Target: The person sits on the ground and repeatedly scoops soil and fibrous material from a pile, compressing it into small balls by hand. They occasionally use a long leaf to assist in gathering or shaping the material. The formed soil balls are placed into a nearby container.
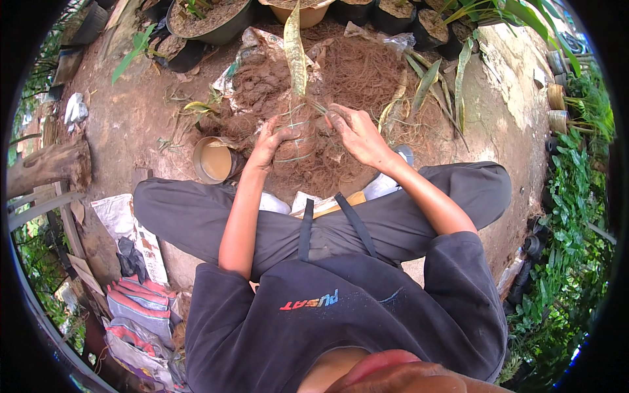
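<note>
A mottled snake plant leaf (295, 56) stands upright out of a ball of brown coconut fibre (293, 141), which has thin green string (316, 105) wound around it. My left hand (268, 143) is closed around the left side of the fibre ball, thumb across its front. At the ball's upper right, my right hand (357, 134) pinches the string, which runs from its fingertips to the base of the leaf. The underside of the ball is hard to tell from the loose fibre beneath it.
Dark soil (262, 82) and a fibre heap (367, 65) lie beyond my hands. A bucket of muddy water (215, 161) stands left. Cut snake plant leaves (427, 85) lie right. Pots (216, 23) line the back; a log (52, 167) and striped sacks (141, 304) lie far left.
</note>
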Action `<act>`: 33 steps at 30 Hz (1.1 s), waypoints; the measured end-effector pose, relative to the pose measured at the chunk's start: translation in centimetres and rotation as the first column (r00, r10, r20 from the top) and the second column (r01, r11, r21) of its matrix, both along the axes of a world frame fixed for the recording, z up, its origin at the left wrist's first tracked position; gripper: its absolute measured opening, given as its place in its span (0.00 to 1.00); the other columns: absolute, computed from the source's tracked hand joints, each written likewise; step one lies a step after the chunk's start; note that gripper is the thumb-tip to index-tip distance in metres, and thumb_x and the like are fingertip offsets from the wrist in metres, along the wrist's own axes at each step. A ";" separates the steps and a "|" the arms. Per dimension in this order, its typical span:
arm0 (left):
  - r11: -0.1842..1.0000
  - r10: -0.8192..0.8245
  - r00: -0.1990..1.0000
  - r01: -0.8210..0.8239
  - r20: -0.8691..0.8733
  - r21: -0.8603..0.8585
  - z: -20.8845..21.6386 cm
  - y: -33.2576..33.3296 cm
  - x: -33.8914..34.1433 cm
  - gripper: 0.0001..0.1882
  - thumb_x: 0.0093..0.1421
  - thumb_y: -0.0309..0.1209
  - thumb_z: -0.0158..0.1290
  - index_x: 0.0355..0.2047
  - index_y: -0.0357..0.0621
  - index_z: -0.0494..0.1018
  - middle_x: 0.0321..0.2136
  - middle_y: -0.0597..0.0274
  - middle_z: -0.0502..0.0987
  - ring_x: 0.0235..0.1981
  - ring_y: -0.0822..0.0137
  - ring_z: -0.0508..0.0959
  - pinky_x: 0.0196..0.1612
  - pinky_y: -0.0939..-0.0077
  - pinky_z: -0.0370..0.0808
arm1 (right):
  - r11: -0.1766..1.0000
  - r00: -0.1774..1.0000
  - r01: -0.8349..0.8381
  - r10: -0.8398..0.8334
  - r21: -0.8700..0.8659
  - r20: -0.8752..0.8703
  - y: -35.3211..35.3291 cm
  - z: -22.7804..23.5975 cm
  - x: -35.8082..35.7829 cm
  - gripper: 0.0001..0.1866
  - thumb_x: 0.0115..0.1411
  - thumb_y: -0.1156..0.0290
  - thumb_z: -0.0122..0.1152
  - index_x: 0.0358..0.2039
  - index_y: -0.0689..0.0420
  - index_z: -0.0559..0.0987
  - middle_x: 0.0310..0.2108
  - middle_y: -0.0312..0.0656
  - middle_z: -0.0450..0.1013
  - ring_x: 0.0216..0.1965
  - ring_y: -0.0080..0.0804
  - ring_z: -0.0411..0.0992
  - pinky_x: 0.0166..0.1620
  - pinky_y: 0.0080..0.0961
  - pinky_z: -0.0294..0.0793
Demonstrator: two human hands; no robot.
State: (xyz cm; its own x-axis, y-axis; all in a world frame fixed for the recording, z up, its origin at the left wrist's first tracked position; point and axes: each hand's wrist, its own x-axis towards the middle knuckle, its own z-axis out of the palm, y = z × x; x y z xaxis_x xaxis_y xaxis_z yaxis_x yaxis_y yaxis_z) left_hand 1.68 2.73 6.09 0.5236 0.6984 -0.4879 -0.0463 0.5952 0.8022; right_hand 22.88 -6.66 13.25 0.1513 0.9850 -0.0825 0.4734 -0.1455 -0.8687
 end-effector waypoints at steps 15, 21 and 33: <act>0.968 0.250 0.968 -0.250 -0.002 0.002 -1.9 -1.8 2.3 0.45 0.50 0.36 0.61 0.64 0.39 0.50 0.56 0.50 0.62 0.54 0.62 0.69 0.52 0.65 0.71 | 0.990 0.956 -0.122 0.135 -0.066 0.262 -1.7 0.6 -4.0 0.14 0.61 0.66 0.50 0.44 0.61 0.72 0.23 0.58 0.73 0.28 0.56 0.74 0.33 0.48 0.73; 0.977 0.206 0.973 -0.197 0.106 -0.086 -1.2 -1.0 2.0 0.43 0.51 0.36 0.61 0.62 0.39 0.52 0.50 0.53 0.68 0.48 0.62 0.73 0.48 0.65 0.74 | 0.993 0.970 -0.086 0.101 -0.075 0.220 -1.5 1.2 -4.1 0.13 0.61 0.66 0.50 0.42 0.61 0.71 0.22 0.57 0.73 0.28 0.57 0.73 0.32 0.48 0.72; 0.948 0.317 0.947 -0.315 0.054 -0.037 -1.7 -0.6 2.7 0.33 0.47 0.34 0.64 0.53 0.41 0.64 0.41 0.58 0.75 0.41 0.64 0.77 0.45 0.66 0.76 | 0.991 0.995 -0.092 0.095 -0.098 0.037 -3.0 -0.3 -5.6 0.14 0.64 0.66 0.47 0.42 0.63 0.72 0.24 0.57 0.72 0.28 0.52 0.73 0.34 0.44 0.71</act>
State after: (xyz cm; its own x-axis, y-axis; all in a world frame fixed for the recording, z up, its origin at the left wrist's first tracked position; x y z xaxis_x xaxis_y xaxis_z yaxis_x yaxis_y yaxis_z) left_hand 4.36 2.15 4.35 0.3067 0.8195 -0.4841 -0.2822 0.5640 0.7761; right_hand 17.32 -9.65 12.94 0.0642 0.9829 -0.1727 0.5240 -0.1804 -0.8324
